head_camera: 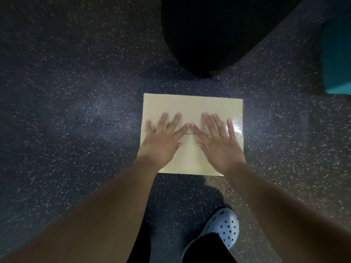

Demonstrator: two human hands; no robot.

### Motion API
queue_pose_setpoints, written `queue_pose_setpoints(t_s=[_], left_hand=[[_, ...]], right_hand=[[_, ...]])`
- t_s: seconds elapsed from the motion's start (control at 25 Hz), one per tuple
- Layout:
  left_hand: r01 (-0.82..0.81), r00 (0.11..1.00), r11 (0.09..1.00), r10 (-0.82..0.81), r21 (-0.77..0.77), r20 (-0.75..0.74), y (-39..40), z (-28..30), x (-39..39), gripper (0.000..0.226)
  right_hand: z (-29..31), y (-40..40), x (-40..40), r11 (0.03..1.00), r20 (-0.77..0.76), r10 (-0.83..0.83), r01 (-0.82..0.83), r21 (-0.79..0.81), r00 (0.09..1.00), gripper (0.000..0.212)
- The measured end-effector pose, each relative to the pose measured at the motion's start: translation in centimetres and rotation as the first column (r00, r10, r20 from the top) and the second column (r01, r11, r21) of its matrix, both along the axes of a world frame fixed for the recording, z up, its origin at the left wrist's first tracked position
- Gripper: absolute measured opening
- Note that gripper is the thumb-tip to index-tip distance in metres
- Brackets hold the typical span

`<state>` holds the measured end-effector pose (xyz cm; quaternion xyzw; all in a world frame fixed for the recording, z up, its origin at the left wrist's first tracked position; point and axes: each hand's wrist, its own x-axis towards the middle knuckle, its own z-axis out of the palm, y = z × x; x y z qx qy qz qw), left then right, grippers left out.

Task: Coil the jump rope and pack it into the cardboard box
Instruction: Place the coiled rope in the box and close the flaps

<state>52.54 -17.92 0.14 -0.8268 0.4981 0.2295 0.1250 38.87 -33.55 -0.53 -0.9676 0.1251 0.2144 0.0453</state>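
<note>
A tan cardboard box lies on the dark speckled floor with its two top flaps folded down, meeting at a seam across the middle. My left hand lies flat on the left half of the lid, fingers spread across the seam. My right hand presses flat on the right half, fingers straight, its index tip almost touching the left index tip. A strip of clear tape shines on the box's right edge. The jump rope is not visible.
A large black shape stands just beyond the box. A teal object sits at the right edge. My foot in a pale perforated clog is on the floor below the box.
</note>
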Motion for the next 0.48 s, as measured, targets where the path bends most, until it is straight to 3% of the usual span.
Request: queue_pose_setpoints(t_s=[0.2, 0.48], left_hand=[[0.049, 0.988, 0.999, -0.049, 0.0, 0.148, 0.2, -3.2, -0.9, 0.067], [0.054, 0.997, 0.997, -0.05, -0.056, 0.063, -0.5, -0.4, 0.1, 0.054]], right_hand=[[-3.6, -0.2, 0.3, 0.999, -0.059, 0.012, -0.015, -0.047, 0.998, 0.067], [-0.7, -0.4, 1.1, 1.0, -0.011, 0.007, -0.007, 0.014, 1.0, 0.056]])
